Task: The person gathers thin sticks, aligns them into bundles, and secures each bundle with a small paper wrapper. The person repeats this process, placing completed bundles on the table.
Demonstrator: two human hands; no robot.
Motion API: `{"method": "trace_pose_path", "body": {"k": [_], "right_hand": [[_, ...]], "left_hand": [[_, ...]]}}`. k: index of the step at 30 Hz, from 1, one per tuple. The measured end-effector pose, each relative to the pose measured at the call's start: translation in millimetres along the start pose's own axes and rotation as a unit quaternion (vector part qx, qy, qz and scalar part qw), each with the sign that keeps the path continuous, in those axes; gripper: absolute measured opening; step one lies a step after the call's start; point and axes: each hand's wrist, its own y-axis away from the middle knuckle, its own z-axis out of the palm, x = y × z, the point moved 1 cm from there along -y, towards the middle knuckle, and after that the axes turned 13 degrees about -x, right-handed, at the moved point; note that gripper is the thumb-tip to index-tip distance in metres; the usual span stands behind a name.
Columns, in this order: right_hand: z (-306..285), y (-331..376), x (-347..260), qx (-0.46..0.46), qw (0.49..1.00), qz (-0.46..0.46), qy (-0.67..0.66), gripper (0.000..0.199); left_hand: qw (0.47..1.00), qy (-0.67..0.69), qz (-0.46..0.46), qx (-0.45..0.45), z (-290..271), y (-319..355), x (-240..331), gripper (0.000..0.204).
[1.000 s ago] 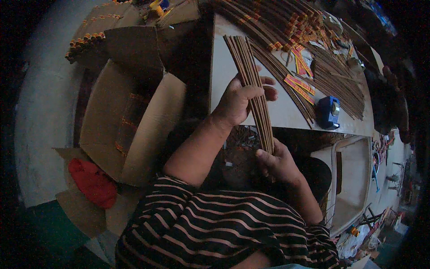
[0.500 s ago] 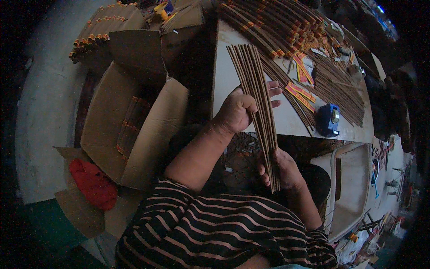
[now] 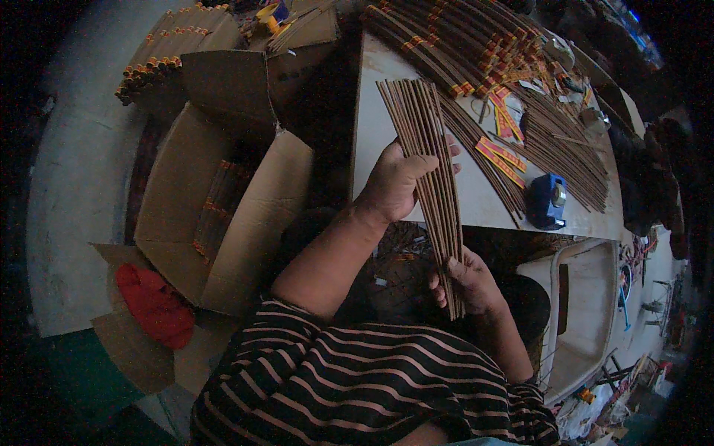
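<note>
A fanned bunch of thin brown incense sticks [image 3: 416, 111] slants between my two hands, above the near edge of the white table [image 3: 374, 134]. My left hand [image 3: 390, 182] is closed around the bunch near its middle, thumb across the front and fingertips showing behind. Lower down, my right hand [image 3: 474, 281] grips the bottom end of the same sticks with thumb and fingers. On the table beyond lie loose incense sticks [image 3: 569, 152], red and yellow paper strips [image 3: 501, 160] and a blue tape dispenser [image 3: 547, 201].
Banded incense bundles [image 3: 465, 44] are piled at the table's far side. An open cardboard box [image 3: 253, 215] on my left holds more bundles [image 3: 216, 212]. A red cloth [image 3: 152, 306] lies beside it. Other bundles [image 3: 167, 56] are stacked at the far left. Right of me is a white tub [image 3: 584, 312].
The sticks have spread into a wider, flatter fan. My left thumb now reaches further across them, and my right thumb has come onto the front of their lower end.
</note>
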Motion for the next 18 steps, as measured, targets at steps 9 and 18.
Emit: {"method": "trace_pose_path", "body": {"k": [9,18], "right_hand": [[-12.5,-1.1,6.0,-0.032,0.997,-0.01,-0.064,0.038],[-27.1,-3.9,-0.7,-0.086,0.992,0.007,-0.091,0.041]], "left_hand": [[1.0,-0.003,-0.003,0.003,2.4,-2.6,2.3,0.054],[0.997,0.072,-0.04,0.005,-4.8,-7.7,1.2,0.04]]}}
